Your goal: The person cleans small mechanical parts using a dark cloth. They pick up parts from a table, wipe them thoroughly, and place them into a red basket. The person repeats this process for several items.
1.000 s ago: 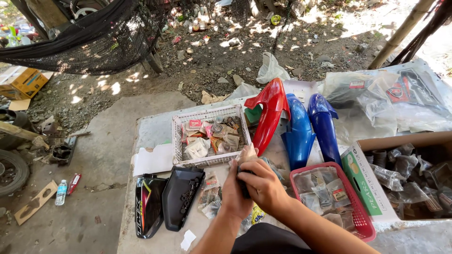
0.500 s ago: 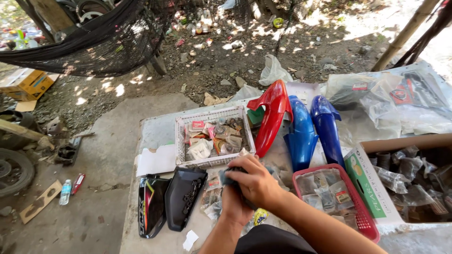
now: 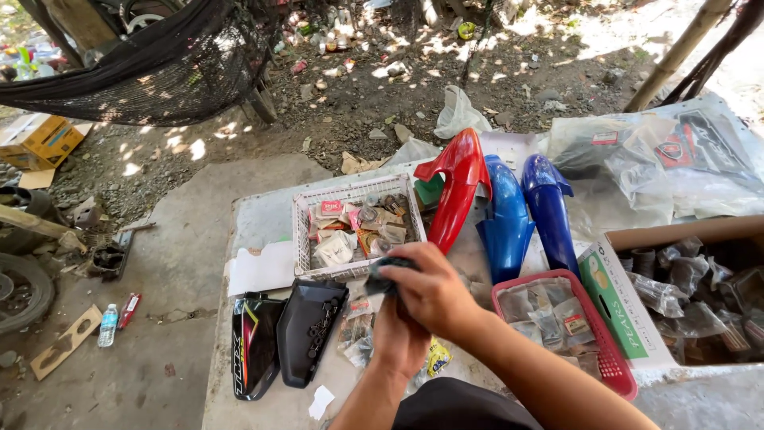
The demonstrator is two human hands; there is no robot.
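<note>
Hands meet over the tabletop in the head view. Right hand closes its fingers over a small dark part; left hand grips it beneath, just before the white basket. Steady support from below likely helps.

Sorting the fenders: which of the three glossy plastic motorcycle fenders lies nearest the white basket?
The red plastic fender, leftmost, right beside the white plastic basket; both blue fenders lie farther right.

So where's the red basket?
In the head view the red basket sits on the table's right side, holding plastic bags, between the cardboard box and the right hand, just below the blue fenders.
</note>
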